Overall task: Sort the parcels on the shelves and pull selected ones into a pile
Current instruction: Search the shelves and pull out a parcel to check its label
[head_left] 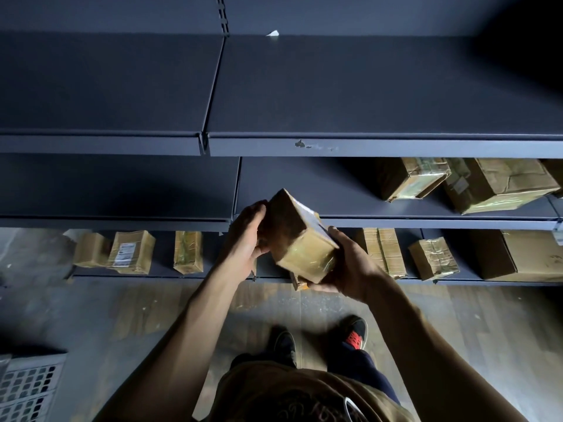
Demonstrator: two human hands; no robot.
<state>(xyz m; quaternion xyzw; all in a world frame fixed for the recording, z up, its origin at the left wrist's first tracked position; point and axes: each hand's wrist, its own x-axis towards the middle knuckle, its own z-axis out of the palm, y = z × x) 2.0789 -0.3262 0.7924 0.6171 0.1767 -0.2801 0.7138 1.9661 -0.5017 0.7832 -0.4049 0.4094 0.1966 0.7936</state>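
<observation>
i hold a taped cardboard parcel (pixel 301 239) tilted in the air, in front of the middle shelf (pixel 335 190). my left hand (pixel 246 236) curls its fingers (pixel 257 210) round the parcel's dark side. my right hand (pixel 350 263) cups it from beneath, thumb on its edge. two taped boxes (pixel 411 178) sit on the middle shelf to the right. more parcels (pixel 131 252) line the bottom shelf (pixel 164 269), and my hands and the held parcel hide its middle stretch. a perforated crate (pixel 27 388) sits on the floor (pixel 152 315), lower left.
</observation>
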